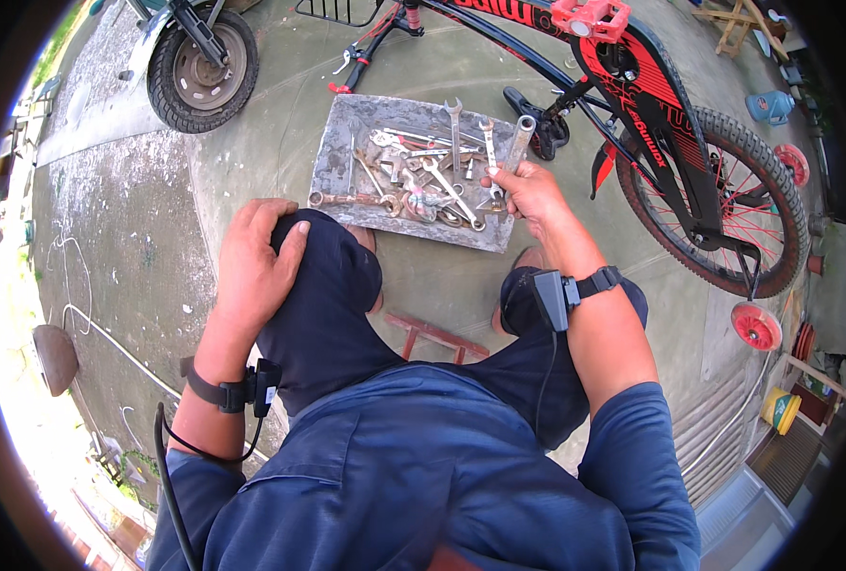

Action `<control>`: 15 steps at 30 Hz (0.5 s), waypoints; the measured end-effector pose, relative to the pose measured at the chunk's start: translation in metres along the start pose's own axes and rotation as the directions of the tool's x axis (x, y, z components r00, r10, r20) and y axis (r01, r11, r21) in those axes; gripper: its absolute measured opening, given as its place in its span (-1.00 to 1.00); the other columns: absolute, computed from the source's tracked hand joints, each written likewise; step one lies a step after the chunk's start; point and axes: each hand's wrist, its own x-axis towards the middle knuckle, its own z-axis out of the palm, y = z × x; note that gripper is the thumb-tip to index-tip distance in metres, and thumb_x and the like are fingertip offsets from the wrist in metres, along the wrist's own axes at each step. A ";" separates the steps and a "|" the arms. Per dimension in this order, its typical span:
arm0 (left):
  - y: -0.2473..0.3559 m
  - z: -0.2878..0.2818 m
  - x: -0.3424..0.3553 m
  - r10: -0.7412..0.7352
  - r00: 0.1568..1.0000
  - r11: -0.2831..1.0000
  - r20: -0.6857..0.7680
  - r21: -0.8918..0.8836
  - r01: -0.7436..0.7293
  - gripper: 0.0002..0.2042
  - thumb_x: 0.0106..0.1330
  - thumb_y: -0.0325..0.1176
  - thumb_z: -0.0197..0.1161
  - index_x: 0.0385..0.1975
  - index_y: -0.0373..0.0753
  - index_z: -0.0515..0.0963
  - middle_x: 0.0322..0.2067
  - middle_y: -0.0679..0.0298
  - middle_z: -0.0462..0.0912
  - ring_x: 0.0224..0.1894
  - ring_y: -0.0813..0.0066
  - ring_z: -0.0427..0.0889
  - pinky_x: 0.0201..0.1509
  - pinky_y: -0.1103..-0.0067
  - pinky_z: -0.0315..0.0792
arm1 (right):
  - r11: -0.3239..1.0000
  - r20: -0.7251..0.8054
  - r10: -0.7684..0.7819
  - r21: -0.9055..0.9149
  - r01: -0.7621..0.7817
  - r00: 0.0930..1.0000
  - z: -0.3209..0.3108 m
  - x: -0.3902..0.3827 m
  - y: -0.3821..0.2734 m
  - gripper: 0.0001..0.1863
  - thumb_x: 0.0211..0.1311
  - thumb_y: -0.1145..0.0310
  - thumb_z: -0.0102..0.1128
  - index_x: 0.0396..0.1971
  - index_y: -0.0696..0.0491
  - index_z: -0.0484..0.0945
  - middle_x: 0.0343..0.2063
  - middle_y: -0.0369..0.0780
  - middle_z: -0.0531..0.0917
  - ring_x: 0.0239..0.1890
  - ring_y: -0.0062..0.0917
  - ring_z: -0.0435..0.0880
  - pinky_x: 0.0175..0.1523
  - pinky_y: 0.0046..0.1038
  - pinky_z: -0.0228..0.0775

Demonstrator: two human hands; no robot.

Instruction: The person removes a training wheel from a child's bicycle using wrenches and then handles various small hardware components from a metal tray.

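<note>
Right hand (534, 197), fingers apparently closed on a grey tubular wrench (519, 145) at the right edge of a tray (337, 138); left hand (259, 255), loosely spread, rests empty on the knee (320, 249). Seemingly selecting tools; lifting calls for clearing neighbouring wrenches (454, 133).

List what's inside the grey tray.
Wrenches and other metal tools, heaped. The right hand hides some of the tray; whatever lies beneath the tools can't be seen.

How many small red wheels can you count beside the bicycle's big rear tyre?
2: the nearer red wheel on the person's side of the big tyre, the farther red wheel on its other side. More could be hidden.
</note>
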 end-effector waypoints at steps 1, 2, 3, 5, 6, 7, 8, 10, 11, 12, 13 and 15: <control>-0.001 0.002 -0.007 0.049 0.998 0.998 -0.050 0.039 -0.047 -0.79 0.20 -0.41 0.29 -0.19 -0.30 0.55 -0.17 0.09 0.62 -0.09 0.08 0.58 0.04 0.35 0.44 | 0.998 -0.006 0.027 -0.063 -0.028 1.000 -0.001 0.008 0.007 -0.82 0.20 0.30 0.29 -0.40 0.12 0.63 -0.53 -0.31 0.67 -0.78 -0.72 0.34 -0.69 -0.58 0.09; -0.001 0.007 -0.012 0.100 0.990 0.992 -0.098 0.081 -0.092 -0.78 0.17 -0.41 0.31 -0.20 -0.29 0.55 -0.18 0.11 0.62 -0.10 0.08 0.58 0.04 0.33 0.42 | 0.991 -0.013 0.053 -0.126 -0.054 0.999 -0.003 0.021 0.015 -0.82 0.20 0.30 0.30 -0.41 0.11 0.63 -0.54 -0.31 0.67 -0.78 -0.71 0.34 -0.69 -0.56 0.10; -0.002 0.011 -0.015 0.149 0.979 0.983 -0.143 0.128 -0.130 -0.78 0.15 -0.40 0.33 -0.22 -0.29 0.55 -0.18 0.12 0.61 -0.10 0.08 0.57 0.03 0.32 0.41 | 0.979 -0.017 0.079 -0.190 -0.081 0.997 -0.003 0.036 0.023 -0.82 0.19 0.30 0.31 -0.43 0.11 0.63 -0.56 -0.31 0.66 -0.78 -0.70 0.35 -0.69 -0.54 0.12; -0.004 0.013 -0.012 0.097 0.987 0.990 -0.126 0.117 -0.082 -0.78 0.14 -0.43 0.33 -0.22 -0.28 0.55 -0.16 0.13 0.61 -0.07 0.10 0.56 0.06 0.33 0.40 | 0.936 -0.039 0.115 -0.332 -0.121 0.993 -0.004 0.061 0.037 -0.80 0.17 0.28 0.32 -0.41 0.12 0.63 -0.59 -0.27 0.64 -0.75 -0.61 0.46 -0.66 -0.44 0.22; -0.006 0.013 -0.008 0.078 0.991 0.991 -0.105 0.116 -0.066 -0.79 0.16 -0.44 0.31 -0.22 -0.28 0.55 -0.15 0.12 0.61 -0.05 0.10 0.56 0.07 0.34 0.40 | 0.903 -0.049 0.126 -0.407 -0.135 0.991 -0.003 0.074 0.042 -0.79 0.18 0.27 0.32 -0.40 0.12 0.62 -0.60 -0.26 0.64 -0.74 -0.59 0.49 -0.65 -0.43 0.25; -0.008 0.012 -0.004 0.059 0.995 0.992 -0.084 0.114 -0.049 -0.80 0.17 -0.45 0.29 -0.21 -0.29 0.55 -0.14 0.10 0.61 -0.03 0.09 0.56 0.08 0.35 0.41 | 0.865 -0.059 0.135 -0.481 -0.147 0.989 -0.002 0.087 0.049 -0.79 0.18 0.27 0.31 -0.39 0.13 0.62 -0.61 -0.26 0.63 -0.73 -0.57 0.52 -0.64 -0.41 0.28; -0.009 0.012 -0.001 0.053 0.996 0.992 -0.076 0.116 -0.044 -0.80 0.17 -0.46 0.29 -0.21 -0.29 0.54 -0.14 0.10 0.61 -0.03 0.10 0.56 0.08 0.35 0.41 | 0.786 -0.065 0.187 -0.589 -0.188 0.980 -0.003 0.101 0.057 -0.77 0.21 0.26 0.28 -0.32 0.13 0.61 -0.62 -0.22 0.62 -0.71 -0.53 0.57 -0.57 -0.38 0.36; -0.010 0.012 0.000 0.031 0.998 0.992 -0.059 0.124 -0.023 -0.81 0.16 -0.48 0.27 -0.22 -0.29 0.54 -0.14 0.10 0.61 -0.04 0.11 0.57 0.09 0.37 0.40 | 0.735 -0.036 0.189 -0.658 -0.166 0.981 0.006 0.117 0.064 -0.74 0.22 0.23 0.26 -0.26 0.12 0.61 -0.57 -0.17 0.66 -0.62 -0.42 0.63 -0.44 -0.33 0.45; -0.013 0.012 0.002 0.012 0.998 0.994 -0.069 0.112 -0.004 -0.80 0.14 -0.47 0.29 -0.23 -0.28 0.54 -0.15 0.11 0.61 -0.06 0.11 0.57 0.07 0.36 0.40 | 0.707 -0.021 0.191 -0.691 -0.152 0.981 0.010 0.126 0.067 -0.72 0.22 0.21 0.24 -0.23 0.12 0.61 -0.54 -0.14 0.68 -0.58 -0.37 0.66 -0.37 -0.30 0.49; -0.016 0.013 0.005 0.000 0.997 0.996 -0.077 0.094 0.007 -0.80 0.12 -0.47 0.31 -0.25 -0.27 0.54 -0.16 0.11 0.61 -0.07 0.11 0.57 0.05 0.36 0.39 | 0.653 -0.025 0.191 -0.743 -0.146 0.981 0.011 0.136 0.073 -0.70 0.22 0.19 0.24 -0.19 0.10 0.61 -0.48 -0.11 0.69 -0.48 -0.31 0.68 -0.28 -0.28 0.49; -0.018 0.014 0.007 -0.013 0.996 0.997 -0.085 0.077 0.020 -0.79 0.10 -0.46 0.33 -0.26 -0.27 0.54 -0.17 0.12 0.61 -0.09 0.12 0.57 0.03 0.35 0.39 | 0.596 -0.028 0.191 -0.791 -0.138 0.981 0.011 0.148 0.080 -0.68 0.22 0.18 0.23 -0.16 0.09 0.61 -0.42 -0.07 0.70 -0.38 -0.25 0.69 -0.18 -0.26 0.50; -0.021 0.014 0.012 -0.019 0.997 0.997 -0.068 0.078 0.025 -0.80 0.08 -0.49 0.32 -0.27 -0.27 0.54 -0.19 0.13 0.61 -0.10 0.12 0.58 0.03 0.34 0.39 | 0.508 -0.035 0.178 -0.853 -0.122 0.983 0.013 0.167 0.089 -0.64 0.22 0.14 0.22 -0.11 0.07 0.61 -0.30 -0.03 0.70 -0.21 -0.16 0.68 -0.04 -0.22 0.49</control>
